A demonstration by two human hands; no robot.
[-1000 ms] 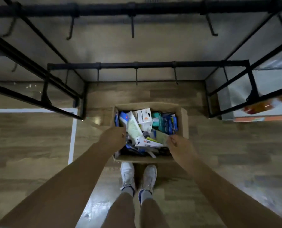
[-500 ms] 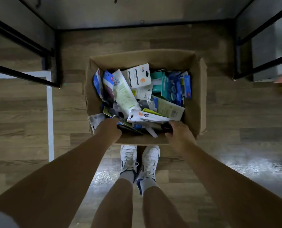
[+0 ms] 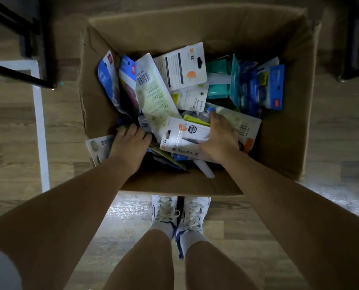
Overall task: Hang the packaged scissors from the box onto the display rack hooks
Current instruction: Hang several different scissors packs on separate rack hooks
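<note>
In the box [image 3: 289,101], right hand [image 3: 220,141] grips a white scissors pack [image 3: 185,139], left hand [image 3: 130,143] digs with curled fingers, hold unclear; light, stiff, slippery card, best pinched at an edge.

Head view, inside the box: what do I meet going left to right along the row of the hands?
Grey package at the box's left wall → left hand → white scissors package → right hand → package with orange corner.
</note>
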